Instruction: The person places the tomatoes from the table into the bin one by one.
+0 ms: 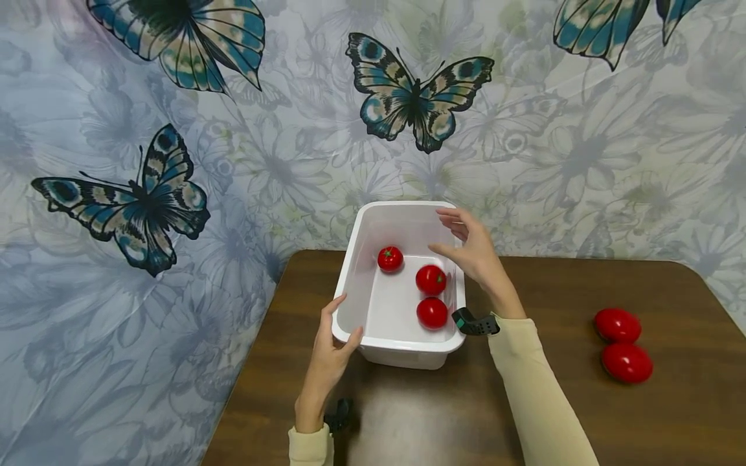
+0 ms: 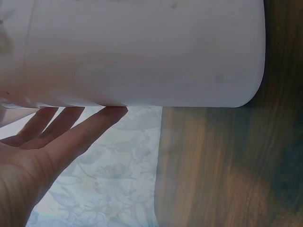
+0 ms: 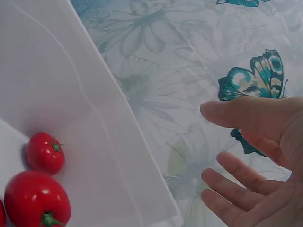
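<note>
A white plastic bin [image 1: 379, 344] stands on the table, with three red tomatoes inside: one at the left [image 1: 390, 259], one at the right [image 1: 431, 280] and one nearer me [image 1: 432, 313]. My left hand [image 1: 329, 359] touches the bin's near left corner from outside. In the left wrist view its fingers [image 2: 90, 130] are nearly straight, with their tips against the outer wall. Above the bin's right rim is my right hand [image 1: 469, 249], thumb and fingers apart and nothing between them. The right wrist view shows this hand [image 3: 260, 165] beside the bin's wall [image 3: 113, 137].
Two red tomatoes, a farther one [image 1: 618, 325] and a nearer one [image 1: 627, 363], lie side by side at the right of the brown wooden table [image 1: 559, 401]. Behind the table hangs a butterfly-patterned cloth [image 1: 291, 162].
</note>
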Demonstrator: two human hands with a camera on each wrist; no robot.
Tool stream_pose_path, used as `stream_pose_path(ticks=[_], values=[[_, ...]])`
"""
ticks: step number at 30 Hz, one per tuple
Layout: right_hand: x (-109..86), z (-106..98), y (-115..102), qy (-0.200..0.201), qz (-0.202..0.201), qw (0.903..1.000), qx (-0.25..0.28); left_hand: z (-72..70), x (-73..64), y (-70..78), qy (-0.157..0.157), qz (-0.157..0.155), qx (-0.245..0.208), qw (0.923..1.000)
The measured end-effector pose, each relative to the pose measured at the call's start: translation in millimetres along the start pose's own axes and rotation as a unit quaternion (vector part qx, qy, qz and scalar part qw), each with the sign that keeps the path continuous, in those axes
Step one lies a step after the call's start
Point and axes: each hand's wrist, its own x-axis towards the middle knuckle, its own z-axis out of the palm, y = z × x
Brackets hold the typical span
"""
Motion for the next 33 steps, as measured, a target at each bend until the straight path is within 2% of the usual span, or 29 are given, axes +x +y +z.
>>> stream_pose_path(ticks=[7, 14, 20, 25, 29, 33], values=[[-6.7, -6, -7, -0.004, -0.017, 0.9998, -0.003, -1.0, -2.5, 1.2, 0.002, -0.001, -0.001, 1.0000], [-12.9, -9, -4, -0.010, -0.026, 0.9996, 0.006, 0.7, -4.5, 0.6, -0.001, -0.006, 0.009, 0.9999], [-29.2, -25, 0, 0.005, -0.036, 0.9993, 0.001, 3.4, -4.6, 1.2, 0.000, -0.001, 0.015, 0.9999], [-64.3, -58, 20, 0.049, -0.046, 0.9975, -0.022, 4.6, -6.2, 0.8, 0.001, 0.004, 0.018, 0.9998], [-104.8, -101, 44, 0.094, -0.036, 0.9936, -0.051, 4.9, -4.8, 1.3, -0.001, 0.010, 0.017, 0.9998], [-151.8, -149, 73, 0.149, 0.000, 0.9855, -0.082, 5.1, -4.6, 1.8, -0.002, 0.013, 0.017, 0.9998]])
